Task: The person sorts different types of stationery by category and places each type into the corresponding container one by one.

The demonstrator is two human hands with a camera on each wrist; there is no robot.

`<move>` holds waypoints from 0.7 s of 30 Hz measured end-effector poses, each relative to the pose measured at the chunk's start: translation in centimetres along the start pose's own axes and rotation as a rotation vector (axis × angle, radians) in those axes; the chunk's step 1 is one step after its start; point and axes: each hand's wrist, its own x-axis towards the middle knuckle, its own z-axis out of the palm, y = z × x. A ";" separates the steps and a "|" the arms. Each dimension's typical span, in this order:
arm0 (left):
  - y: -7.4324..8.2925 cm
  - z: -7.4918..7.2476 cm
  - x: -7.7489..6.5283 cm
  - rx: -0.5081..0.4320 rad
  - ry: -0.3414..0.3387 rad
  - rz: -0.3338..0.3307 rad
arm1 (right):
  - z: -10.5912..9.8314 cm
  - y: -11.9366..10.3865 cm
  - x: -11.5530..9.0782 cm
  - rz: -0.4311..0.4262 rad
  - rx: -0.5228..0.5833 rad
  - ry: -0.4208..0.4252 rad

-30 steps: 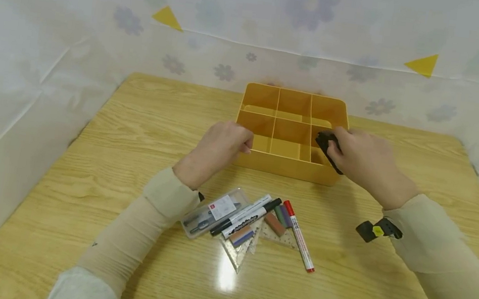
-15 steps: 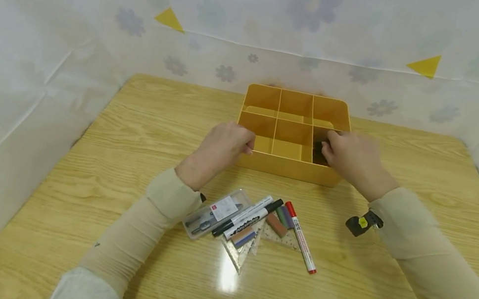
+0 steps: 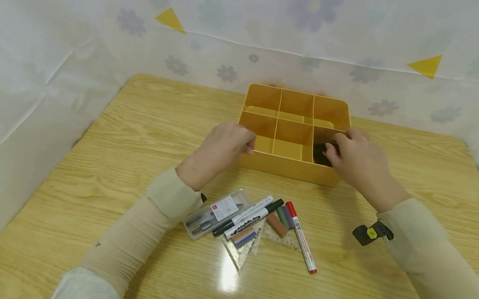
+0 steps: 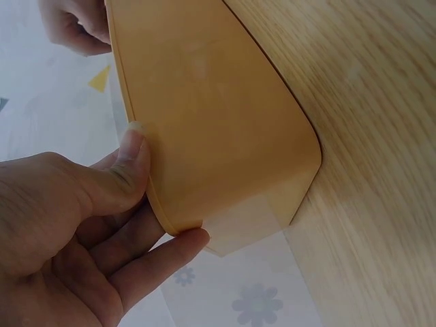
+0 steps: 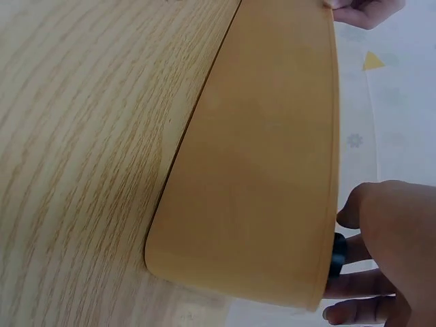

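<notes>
A yellow organizer box with six open-topped compartments stands at the back of the table. At its front left corner, my left hand grips the rim, thumb on the front wall and fingers inside and around the corner, as the left wrist view shows. My right hand is over the front right compartment, its thumb apart from a black elongated object lowered in there. In the right wrist view, part of this black object shows above the rim beside fairly straight fingers. Its kind is unclear.
Nearer on the wooden table lie a clear compass case, black-capped markers, a red marker, modelling-clay-like coloured blocks and clear set squares. A patterned white curtain stands behind.
My right hand has brought the black object from above the rim down into the front right compartment, then shifted slightly right with its thumb apart. My left hand stays at the box corner.
</notes>
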 end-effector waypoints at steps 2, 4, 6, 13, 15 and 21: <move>0.0 0.0 0.0 0.000 -0.003 -0.003 | -0.2 -0.1 -0.5 -0.026 -0.001 0.057; -0.1 0.1 -0.1 0.001 -0.004 -0.006 | -0.4 -0.3 -0.8 -0.058 0.004 0.121; -0.1 0.0 -0.1 -0.003 -0.001 -0.005 | -0.7 -0.5 -1.2 -0.111 0.014 0.191; -0.4 -0.1 -0.3 -0.014 0.001 -0.003 | -2.1 -2.7 -2.7 -0.299 0.087 0.337; -0.4 -0.1 -0.4 -0.016 0.000 -0.001 | -2.4 -3.5 -3.5 -0.319 0.115 0.329; -0.4 -0.1 -0.4 -0.017 -0.010 -0.017 | -1.5 -5.7 -6.3 -0.348 0.193 0.243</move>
